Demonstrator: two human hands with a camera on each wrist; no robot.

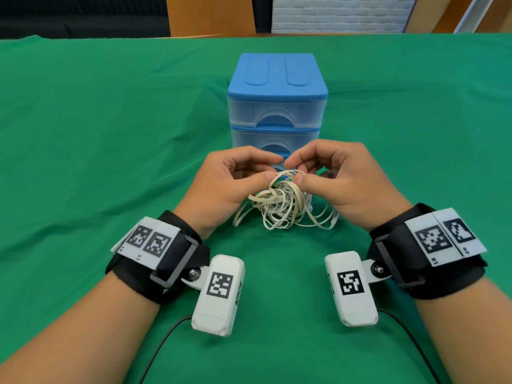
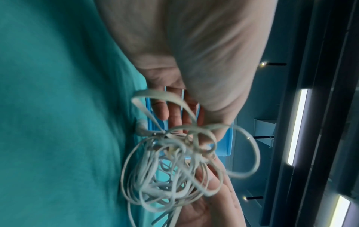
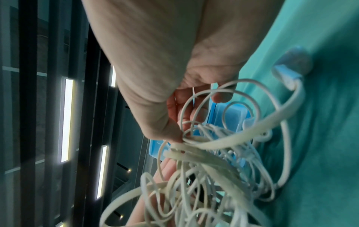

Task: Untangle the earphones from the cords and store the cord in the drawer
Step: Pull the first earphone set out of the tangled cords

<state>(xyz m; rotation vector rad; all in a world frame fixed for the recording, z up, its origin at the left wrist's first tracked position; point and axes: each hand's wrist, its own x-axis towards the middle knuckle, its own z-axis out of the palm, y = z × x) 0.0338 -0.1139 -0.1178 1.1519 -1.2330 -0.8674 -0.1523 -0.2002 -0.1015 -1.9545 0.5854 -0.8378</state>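
Tangle [image 1: 279,205] sits centre frame on the cloth [image 1: 110,134], below the drawers [image 1: 277,106]. Left hand [image 1: 230,184] and right hand [image 1: 338,181] both pinch its top loops. Light, limp, slick, likely snags; grab the flat cord's plug [image 3: 285,76], upper right of right-wrist view.

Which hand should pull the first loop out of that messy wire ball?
Probably the right hand. Its thumb and finger pinch a loop at the top of the tangle, while the left hand pinches strands beside it and can hold the bundle steady.
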